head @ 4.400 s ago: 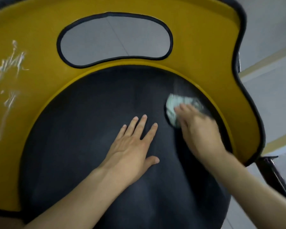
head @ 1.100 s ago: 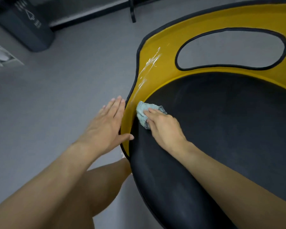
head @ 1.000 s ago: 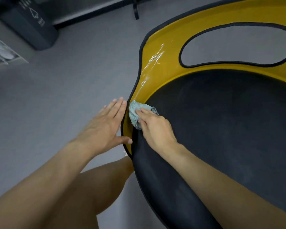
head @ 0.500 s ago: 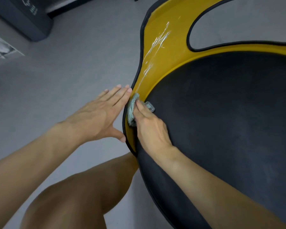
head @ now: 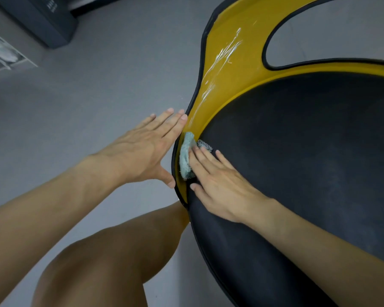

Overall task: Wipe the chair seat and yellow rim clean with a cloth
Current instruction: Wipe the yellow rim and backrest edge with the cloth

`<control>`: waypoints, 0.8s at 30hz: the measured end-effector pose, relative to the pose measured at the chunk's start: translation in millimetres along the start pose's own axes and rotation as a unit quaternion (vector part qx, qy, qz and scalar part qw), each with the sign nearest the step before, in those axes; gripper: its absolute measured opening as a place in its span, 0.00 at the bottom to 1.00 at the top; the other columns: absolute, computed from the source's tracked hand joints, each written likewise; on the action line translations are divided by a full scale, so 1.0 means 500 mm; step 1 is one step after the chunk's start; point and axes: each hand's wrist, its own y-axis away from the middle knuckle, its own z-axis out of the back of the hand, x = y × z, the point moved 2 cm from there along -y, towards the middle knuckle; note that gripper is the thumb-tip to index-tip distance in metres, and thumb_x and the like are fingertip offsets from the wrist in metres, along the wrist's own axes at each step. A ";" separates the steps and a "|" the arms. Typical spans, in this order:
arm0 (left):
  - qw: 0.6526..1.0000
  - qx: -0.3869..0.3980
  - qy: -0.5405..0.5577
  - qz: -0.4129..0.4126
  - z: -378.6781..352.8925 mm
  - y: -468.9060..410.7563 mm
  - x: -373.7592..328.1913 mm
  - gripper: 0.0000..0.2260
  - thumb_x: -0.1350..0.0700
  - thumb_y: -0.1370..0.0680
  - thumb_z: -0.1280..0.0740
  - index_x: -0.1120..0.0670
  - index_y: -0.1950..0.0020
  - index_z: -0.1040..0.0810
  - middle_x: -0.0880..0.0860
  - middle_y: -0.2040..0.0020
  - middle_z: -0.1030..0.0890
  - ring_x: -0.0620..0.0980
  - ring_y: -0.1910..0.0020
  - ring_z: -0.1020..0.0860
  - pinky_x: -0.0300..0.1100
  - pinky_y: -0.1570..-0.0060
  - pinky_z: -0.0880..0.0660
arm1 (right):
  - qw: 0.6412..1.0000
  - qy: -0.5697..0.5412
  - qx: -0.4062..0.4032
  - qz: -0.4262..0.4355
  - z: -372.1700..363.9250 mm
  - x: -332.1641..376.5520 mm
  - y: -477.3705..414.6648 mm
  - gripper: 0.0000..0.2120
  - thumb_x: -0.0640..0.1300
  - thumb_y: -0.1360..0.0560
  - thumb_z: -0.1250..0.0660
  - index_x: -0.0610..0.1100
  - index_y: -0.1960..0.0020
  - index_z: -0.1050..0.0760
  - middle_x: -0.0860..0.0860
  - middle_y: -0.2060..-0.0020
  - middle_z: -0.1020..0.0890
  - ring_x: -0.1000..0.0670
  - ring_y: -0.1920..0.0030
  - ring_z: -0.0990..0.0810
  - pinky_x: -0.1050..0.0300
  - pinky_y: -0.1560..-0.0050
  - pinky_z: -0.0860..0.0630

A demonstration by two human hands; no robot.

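Right hand (head: 222,185), fingers straight, presses cloth (head: 186,156) onto yellow rim (head: 248,67). Left hand (head: 142,151) flat, fingers extended, against rim's outer edge. White print on dark box (head: 42,18) unreadable.

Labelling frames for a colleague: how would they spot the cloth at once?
Find the round black chair seat with its yellow rim. At the rim's narrow lower end, pressed under the right hand, lies the cloth. It alone is pale blue-green and crumpled.

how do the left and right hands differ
The left hand rests flat against the chair's black edge, holding nothing; the right hand presses the cloth onto the yellow rim. The left is outside the chair, the right over the black seat. Both have straight fingers.
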 end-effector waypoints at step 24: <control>1.000 -0.007 0.004 -0.003 -0.002 -0.003 0.003 0.63 0.26 0.33 0.33 0.53 0.21 0.73 0.50 0.21 0.72 0.48 0.23 0.72 0.45 0.23 0.66 | 0.998 0.024 -0.013 0.058 -0.014 0.006 0.070 0.27 0.54 0.20 0.44 0.46 0.23 0.35 0.48 0.23 0.36 0.48 0.21 0.44 0.43 0.23 0.44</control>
